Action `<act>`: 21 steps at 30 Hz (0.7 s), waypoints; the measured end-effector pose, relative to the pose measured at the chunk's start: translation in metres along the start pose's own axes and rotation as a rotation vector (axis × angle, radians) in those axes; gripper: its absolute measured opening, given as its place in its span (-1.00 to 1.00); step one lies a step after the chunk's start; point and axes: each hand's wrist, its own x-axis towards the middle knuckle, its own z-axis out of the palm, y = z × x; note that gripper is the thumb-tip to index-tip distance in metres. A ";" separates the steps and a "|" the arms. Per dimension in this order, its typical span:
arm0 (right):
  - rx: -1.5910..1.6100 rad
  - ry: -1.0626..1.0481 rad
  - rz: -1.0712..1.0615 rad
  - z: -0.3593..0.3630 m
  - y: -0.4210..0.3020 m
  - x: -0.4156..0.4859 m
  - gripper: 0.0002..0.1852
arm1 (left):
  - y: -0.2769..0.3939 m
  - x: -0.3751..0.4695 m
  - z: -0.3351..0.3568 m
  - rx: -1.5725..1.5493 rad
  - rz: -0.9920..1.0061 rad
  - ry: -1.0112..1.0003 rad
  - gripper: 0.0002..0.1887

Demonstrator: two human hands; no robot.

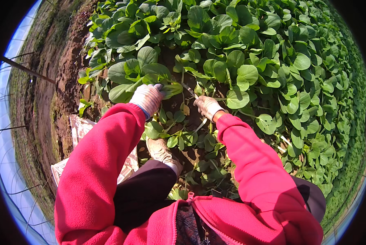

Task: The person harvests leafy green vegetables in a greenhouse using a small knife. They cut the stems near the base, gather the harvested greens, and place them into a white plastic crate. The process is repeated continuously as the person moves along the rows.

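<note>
My left hand (147, 97), in a pale striped work glove, is closed around the base of a leafy green plant (134, 72). The plant lies tilted, its broad leaves to the left and its pale stem end pointing right. In my gloved right hand (208, 107) is a thin knife-like tool (189, 90), its narrow blade reaching up and left towards that stem end. A small gap parts the blade tip from the stem. The tool's handle is mostly hidden in my fist.
Dense rows of leafy greens (250, 39) fill the far and right side. Loose leaves (183, 139) lie on the soil near my shoe (162, 151). Beside my left arm is a printed box or sack (78, 127). A bare soil path (45, 92) and plastic greenhouse sheeting (5, 122) run along the left.
</note>
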 end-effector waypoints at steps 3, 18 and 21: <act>0.022 -0.046 0.089 0.008 -0.011 -0.001 -0.77 | -0.006 -0.004 0.004 -0.041 -0.001 0.009 -0.73; 0.722 -0.186 -0.013 0.023 -0.027 -0.066 -0.37 | 0.011 -0.079 -0.032 -0.521 0.164 0.335 -0.71; 0.712 -0.242 -0.019 0.047 -0.018 -0.076 -0.62 | 0.015 -0.104 -0.021 -0.619 0.094 0.227 -0.66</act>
